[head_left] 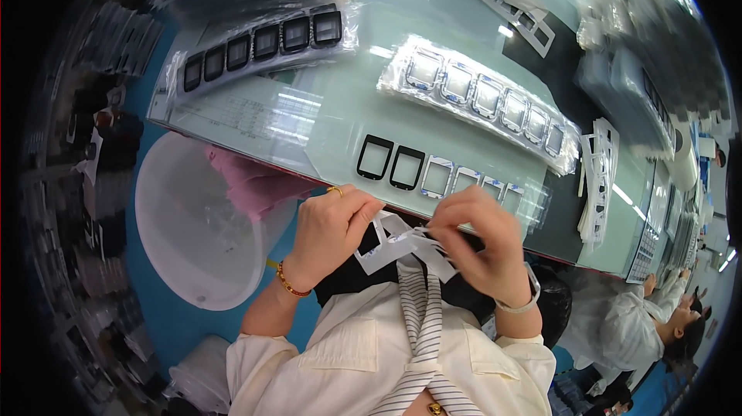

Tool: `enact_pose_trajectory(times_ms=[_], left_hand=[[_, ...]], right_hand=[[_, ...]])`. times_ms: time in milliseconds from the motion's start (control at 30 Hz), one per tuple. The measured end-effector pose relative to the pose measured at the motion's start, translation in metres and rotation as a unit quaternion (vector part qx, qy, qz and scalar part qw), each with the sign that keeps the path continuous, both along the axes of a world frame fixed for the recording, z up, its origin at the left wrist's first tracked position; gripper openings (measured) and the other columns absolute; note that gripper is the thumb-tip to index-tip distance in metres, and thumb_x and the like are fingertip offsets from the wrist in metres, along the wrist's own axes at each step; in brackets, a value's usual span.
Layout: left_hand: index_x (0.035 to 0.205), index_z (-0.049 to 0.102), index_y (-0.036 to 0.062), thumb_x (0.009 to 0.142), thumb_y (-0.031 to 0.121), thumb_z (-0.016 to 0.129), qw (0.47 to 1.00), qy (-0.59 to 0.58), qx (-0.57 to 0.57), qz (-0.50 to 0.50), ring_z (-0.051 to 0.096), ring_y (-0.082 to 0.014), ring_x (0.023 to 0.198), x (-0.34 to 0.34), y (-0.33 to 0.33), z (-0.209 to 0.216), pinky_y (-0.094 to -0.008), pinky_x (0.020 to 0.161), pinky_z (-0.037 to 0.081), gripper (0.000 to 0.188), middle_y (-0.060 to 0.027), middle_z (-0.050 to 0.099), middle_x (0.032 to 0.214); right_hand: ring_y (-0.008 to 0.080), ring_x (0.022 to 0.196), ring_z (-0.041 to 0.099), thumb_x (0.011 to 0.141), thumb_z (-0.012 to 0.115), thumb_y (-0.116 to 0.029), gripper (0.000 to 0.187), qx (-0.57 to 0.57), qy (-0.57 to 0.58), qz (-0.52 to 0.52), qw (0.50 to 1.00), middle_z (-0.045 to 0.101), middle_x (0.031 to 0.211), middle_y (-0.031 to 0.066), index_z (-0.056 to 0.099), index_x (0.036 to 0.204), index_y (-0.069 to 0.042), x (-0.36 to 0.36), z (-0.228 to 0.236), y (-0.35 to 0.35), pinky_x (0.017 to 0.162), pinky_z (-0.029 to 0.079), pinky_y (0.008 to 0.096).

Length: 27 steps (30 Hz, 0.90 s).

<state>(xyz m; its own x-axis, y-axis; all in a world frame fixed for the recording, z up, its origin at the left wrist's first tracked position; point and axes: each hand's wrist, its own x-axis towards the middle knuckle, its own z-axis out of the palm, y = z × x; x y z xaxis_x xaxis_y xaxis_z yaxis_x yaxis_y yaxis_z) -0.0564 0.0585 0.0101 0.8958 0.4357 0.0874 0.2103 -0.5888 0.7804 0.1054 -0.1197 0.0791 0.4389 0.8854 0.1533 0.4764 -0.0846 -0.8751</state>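
Just past the table's near edge, over my lap, a white backing sheet (376, 258) with cut-out windows is stretched and folded between my hands. My left hand (328, 229) pinches its left side between thumb and fingers. On the other side my right hand (485, 240) is closed on the sheet's narrow strips, its fingertips slightly blurred. Beyond them on the glass tabletop lies a row of rectangular frames. The two leftmost are bare black frames (369, 175); several to the right are white-faced frames (431, 193) with blue marks, the nearest partly hidden by my right hand.
A clear tray (394, 80) of white-faced frames lies farther back. Another clear tray (255, 69) holds black frames at the back left. Used white sheets (599, 184) pile up at right. A white bin (197, 261) with pink cloth (255, 184) stands left. A co-worker (630, 323) sits at right.
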Motion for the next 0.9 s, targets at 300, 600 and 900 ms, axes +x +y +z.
enact_pose_trajectory(times_ms=[300, 600, 900], left_hand=[[0.1, 0.082, 0.0136, 0.086, 0.017, 0.083, 0.994, -0.088, 0.054, -0.023, 0.06, -0.0226, 0.056, 0.011, 0.001, -0.009, -0.0346, 0.053, 0.046, 0.014, -0.0043, 0.062, 0.07], [0.102, 0.083, 0.0161, 0.084, 0.019, 0.085, 0.99, -0.098, 0.101, -0.026, 0.058, -0.0208, 0.055, 0.012, 0.003, -0.014, -0.034, 0.052, 0.045, 0.018, -0.0015, 0.056, 0.069], [0.101, 0.084, 0.0155, 0.084, 0.017, 0.085, 0.99, -0.095, 0.105, -0.026, 0.057, -0.02, 0.054, 0.013, 0.004, -0.016, -0.0337, 0.051, 0.045, 0.018, -0.0012, 0.056, 0.068]], right_hand=[[0.0098, 0.085, 0.064, 0.1, 0.069, -0.004, 0.01, -0.05, 0.075, -0.165, 0.982, 0.073, 0.092, 0.0039, 0.069, 0.104, 0.005, 0.021, -0.058, 0.03, 0.081, 0.051, 0.0255], [0.0106, 0.084, 0.064, 0.099, 0.071, -0.005, 0.011, -0.071, 0.048, -0.171, 0.982, 0.073, 0.089, 0.005, 0.07, 0.104, 0.005, 0.017, -0.058, 0.035, 0.078, 0.051, 0.0261], [0.0101, 0.084, 0.064, 0.1, 0.07, -0.005, 0.01, -0.055, 0.063, -0.176, 0.981, 0.073, 0.09, 0.0044, 0.07, 0.104, 0.004, 0.017, -0.062, 0.033, 0.079, 0.052, 0.0261]])
